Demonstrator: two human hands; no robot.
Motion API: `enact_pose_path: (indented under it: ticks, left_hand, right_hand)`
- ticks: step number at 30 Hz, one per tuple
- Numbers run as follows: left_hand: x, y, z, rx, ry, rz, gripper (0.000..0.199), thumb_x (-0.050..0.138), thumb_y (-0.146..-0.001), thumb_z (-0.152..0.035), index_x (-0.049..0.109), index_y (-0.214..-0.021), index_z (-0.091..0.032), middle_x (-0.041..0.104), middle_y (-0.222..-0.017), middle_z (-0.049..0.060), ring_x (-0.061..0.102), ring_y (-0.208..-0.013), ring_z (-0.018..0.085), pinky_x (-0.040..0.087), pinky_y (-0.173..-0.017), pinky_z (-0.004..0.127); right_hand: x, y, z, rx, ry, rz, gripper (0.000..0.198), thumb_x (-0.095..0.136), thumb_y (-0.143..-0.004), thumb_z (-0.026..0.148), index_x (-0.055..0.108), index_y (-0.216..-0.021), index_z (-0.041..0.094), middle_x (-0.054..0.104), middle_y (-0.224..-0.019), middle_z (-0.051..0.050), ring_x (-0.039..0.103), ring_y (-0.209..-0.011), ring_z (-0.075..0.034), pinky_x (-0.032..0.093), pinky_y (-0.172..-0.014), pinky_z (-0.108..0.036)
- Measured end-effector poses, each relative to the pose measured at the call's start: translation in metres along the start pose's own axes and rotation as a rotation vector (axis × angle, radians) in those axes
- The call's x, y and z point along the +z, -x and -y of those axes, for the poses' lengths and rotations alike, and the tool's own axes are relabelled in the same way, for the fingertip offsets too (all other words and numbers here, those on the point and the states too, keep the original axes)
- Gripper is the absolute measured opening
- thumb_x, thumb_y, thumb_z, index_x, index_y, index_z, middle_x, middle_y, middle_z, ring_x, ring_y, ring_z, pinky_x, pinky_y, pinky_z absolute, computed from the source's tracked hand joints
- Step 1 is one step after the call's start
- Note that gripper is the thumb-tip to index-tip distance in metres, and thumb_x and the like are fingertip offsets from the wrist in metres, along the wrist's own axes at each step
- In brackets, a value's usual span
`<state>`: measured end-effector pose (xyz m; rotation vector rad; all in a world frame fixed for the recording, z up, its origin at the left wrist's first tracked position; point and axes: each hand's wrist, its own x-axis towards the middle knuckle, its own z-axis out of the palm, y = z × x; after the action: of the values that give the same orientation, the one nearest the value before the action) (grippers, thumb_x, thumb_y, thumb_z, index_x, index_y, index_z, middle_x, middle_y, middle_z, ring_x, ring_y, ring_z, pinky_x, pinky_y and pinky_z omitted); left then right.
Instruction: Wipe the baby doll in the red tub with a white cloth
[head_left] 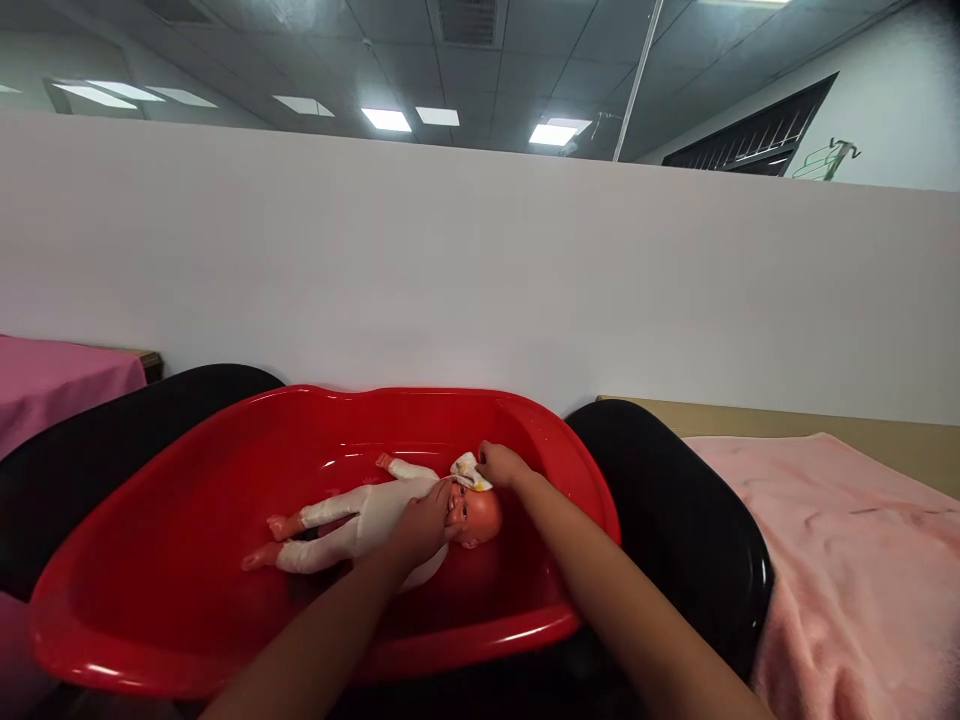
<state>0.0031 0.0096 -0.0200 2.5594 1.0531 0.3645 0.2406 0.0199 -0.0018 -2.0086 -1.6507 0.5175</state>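
While our left hand clamps the doll at its chest, long axis running leftward, our right hand pinches the cloth beside its head.

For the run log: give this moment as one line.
left hand: on doll chest | right hand: holding cloth at doll's head | doll: lying in red tub

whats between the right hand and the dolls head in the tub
In the head view, a small white cloth lies between the right hand and the doll head; the hand grips it at the head's top, inside the red tub.
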Motion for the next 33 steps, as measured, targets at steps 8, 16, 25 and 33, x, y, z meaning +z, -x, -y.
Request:
enact_pose_path:
  ticks: [8, 16, 25, 33]
  left_hand:
    - [0.0, -0.002, 0.002, 0.002, 0.097, 0.05, 0.06, 0.069, -0.088, -0.035, 0.055, -0.145, -0.025, 0.062, -0.148, 0.011, 0.06, -0.126, 0.037, 0.041, -0.1, 0.036]
    - [-0.002, -0.003, 0.002, -0.009, 0.107, 0.071, 0.06, 0.068, -0.087, -0.036, 0.055, -0.144, -0.022, 0.065, -0.14, 0.012, 0.062, -0.12, 0.036, 0.041, -0.1, 0.036]
    - [0.003, -0.005, 0.006, -0.022, 0.076, 0.047, 0.062, 0.07, -0.087, -0.037, 0.055, -0.146, -0.023, 0.068, -0.137, 0.012, 0.065, -0.116, 0.038, 0.043, -0.097, 0.039]
    - [0.004, -0.006, 0.008, 0.017, 0.061, 0.053, 0.062, 0.069, -0.09, -0.038, 0.054, -0.148, -0.025, 0.065, -0.143, 0.011, 0.062, -0.122, 0.037, 0.043, -0.097, 0.039]
  right_hand:
    - [0.001, -0.002, 0.006, 0.015, 0.059, 0.092, 0.013, 0.07, -0.091, 0.026, 0.072, -0.084, 0.016, 0.073, -0.084, -0.005, 0.05, -0.066, -0.011, 0.031, -0.06, -0.025]
    - [-0.011, 0.006, 0.015, 0.162, 0.016, 0.18, 0.042, 0.079, -0.083, 0.055, 0.069, -0.068, 0.017, 0.063, -0.064, -0.003, 0.052, -0.058, -0.015, 0.034, -0.059, -0.03]
    - [-0.01, 0.004, 0.017, 0.117, -0.126, 0.059, 0.016, 0.08, -0.07, 0.02, 0.066, -0.075, 0.017, 0.061, -0.068, 0.002, 0.047, -0.063, -0.01, 0.031, -0.058, -0.023]
    - [-0.012, -0.001, 0.011, 0.141, -0.181, -0.064, 0.023, 0.067, -0.064, 0.003, 0.053, -0.072, 0.018, 0.055, -0.068, 0.005, 0.042, -0.061, -0.009, 0.029, -0.058, -0.023]
